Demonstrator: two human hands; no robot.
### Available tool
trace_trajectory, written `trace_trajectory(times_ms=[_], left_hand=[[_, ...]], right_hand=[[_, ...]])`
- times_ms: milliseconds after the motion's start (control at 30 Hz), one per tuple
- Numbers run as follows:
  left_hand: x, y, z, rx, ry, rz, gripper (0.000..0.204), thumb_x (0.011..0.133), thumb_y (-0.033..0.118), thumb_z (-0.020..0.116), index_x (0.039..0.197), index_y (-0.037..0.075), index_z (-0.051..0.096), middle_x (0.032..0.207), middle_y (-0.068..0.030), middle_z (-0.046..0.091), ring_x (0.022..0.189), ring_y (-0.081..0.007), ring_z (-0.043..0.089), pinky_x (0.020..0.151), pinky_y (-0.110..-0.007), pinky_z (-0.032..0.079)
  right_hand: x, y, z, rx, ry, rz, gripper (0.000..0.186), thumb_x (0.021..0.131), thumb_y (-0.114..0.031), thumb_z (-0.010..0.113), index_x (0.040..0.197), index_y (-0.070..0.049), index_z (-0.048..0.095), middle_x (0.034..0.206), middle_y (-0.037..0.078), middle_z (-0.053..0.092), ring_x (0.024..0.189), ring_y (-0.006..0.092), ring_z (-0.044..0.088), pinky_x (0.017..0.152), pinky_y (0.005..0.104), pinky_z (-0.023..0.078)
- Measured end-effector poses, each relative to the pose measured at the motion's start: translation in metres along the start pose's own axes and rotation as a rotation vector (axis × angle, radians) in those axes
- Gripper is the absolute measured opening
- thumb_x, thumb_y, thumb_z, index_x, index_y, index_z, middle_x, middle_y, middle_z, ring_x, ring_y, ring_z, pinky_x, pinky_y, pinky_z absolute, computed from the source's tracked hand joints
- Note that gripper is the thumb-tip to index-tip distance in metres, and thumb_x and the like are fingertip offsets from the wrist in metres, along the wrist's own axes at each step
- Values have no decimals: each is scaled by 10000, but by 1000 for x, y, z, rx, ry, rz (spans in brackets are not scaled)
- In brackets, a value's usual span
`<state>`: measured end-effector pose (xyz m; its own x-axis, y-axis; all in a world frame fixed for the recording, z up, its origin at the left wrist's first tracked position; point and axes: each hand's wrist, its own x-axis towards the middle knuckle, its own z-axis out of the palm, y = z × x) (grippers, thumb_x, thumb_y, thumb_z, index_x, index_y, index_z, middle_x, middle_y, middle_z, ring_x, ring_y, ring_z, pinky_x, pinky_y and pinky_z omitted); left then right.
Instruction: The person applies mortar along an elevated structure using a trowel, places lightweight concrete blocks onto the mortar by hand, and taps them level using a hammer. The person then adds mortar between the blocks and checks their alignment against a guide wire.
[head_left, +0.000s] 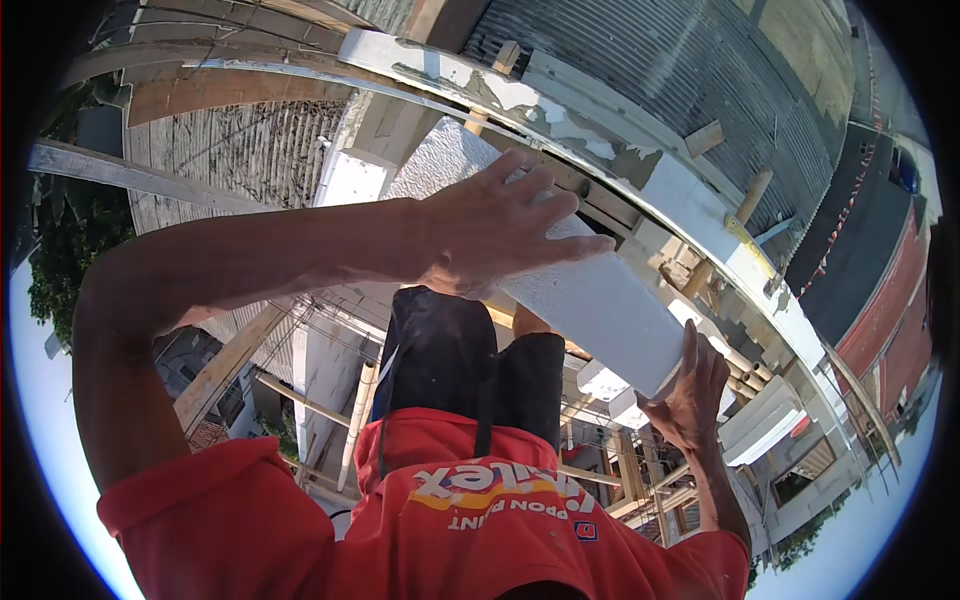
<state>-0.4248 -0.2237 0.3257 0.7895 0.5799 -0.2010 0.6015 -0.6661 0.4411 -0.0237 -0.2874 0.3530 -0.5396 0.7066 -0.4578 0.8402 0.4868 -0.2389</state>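
Observation:
A long white building block (605,315) with a rough, pitted end slants across the middle of the view in front of me. My left hand (500,225) grips it from above near its upper left part, fingers bent over the far side and thumb lying along the face. At the lower right end my right hand (690,390) holds the corner, its fingers along the edge. My left forearm covers part of the block, and its underside is hidden.
Beyond the block runs a white wall top (560,115) with patches of grey mortar. Corrugated roofing (640,60) lies past it. Bamboo poles (360,420) and timber planks (225,375) stand below on the left; more white blocks (765,425) are at the lower right.

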Motion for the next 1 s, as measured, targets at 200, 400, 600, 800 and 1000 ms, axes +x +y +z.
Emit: trace_trajectory(times_ms=[200, 400, 600, 800, 1000], left_hand=[[-22, -84, -83, 76, -9, -14, 1167, 644, 387, 920, 1608, 207, 287, 1431, -158, 475, 1380, -355, 430, 1169, -544, 338], [-59, -156, -128, 163, -141, -154, 1151, 722, 429, 876, 1610, 124, 210, 1543, -210, 318, 1452, -393, 309, 1204, -569, 262], [-73, -229, -118, 308, -237, -350, 1155, 800, 471, 832, 1612, 40, 133, 1655, -261, 161, 1523, -430, 188, 1238, -593, 186], [-85, -269, -88, 387, -277, -476, 1153, 791, 427, 842, 1620, 70, 125, 1677, -210, 132, 1541, -386, 150, 1255, -561, 173], [-105, -309, -53, 266, -275, -593, 1096, 825, 348, 819, 1628, 101, 116, 1689, -188, 100, 1554, -365, 97, 1267, -544, 143]], right_hand=[[80, -42, -92, -177, 22, 101, 1229, 621, -240, 864, 1610, -61, 158, 1393, 212, 439, 1293, 382, 452, 1120, 563, 324], [201, -59, -120, -351, 241, -51, 1243, 633, -299, 885, 1630, -138, 161, 1372, 188, 481, 1259, 382, 499, 1068, 558, 399], [300, -70, -100, -463, 291, 5, 987, 785, -423, 802, 1543, 5, 336, 1464, 363, 430, 1407, 467, 394, 1141, 603, 311], [362, -95, -80, -377, 135, -82, 1210, 704, -502, 860, 1591, -16, 196, 1485, 358, 368, 1401, 516, 350, 1129, 640, 298], [395, -106, -44, -360, 194, -126, 1170, 722, -483, 849, 1587, -20, 214, 1445, 349, 406, 1369, 497, 391, 1097, 662, 312]])
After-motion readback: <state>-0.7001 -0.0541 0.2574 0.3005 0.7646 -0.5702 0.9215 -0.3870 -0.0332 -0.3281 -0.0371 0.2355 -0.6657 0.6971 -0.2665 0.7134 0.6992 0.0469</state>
